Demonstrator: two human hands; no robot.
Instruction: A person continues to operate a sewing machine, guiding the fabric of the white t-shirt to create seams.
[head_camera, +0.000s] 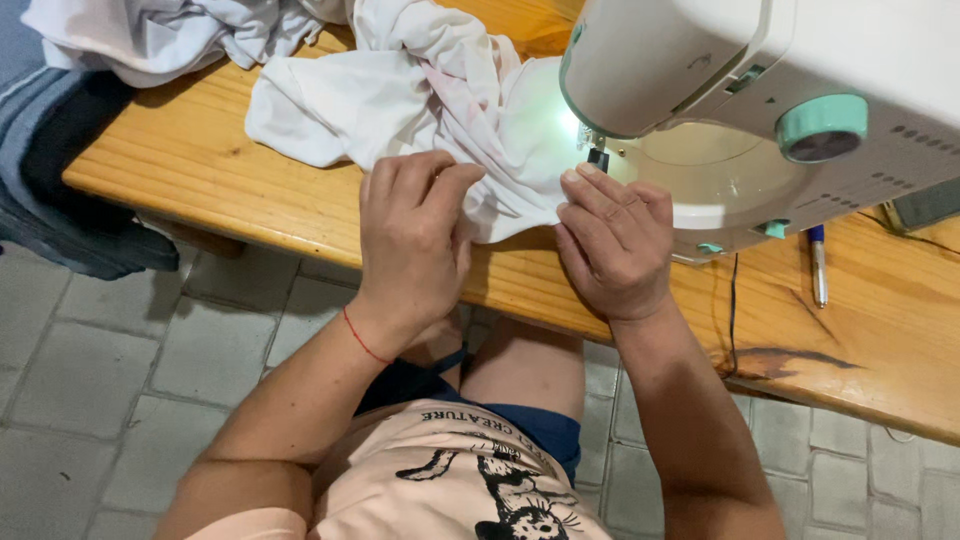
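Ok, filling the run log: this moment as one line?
left hand: pinching white fabric | right hand: on fabric by needle | sewing machine: light on | wooden table

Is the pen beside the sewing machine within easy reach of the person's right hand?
Probably yes. The right hand rests on the white cloth, and the pen lies uncovered on the table just beyond the machine's base.
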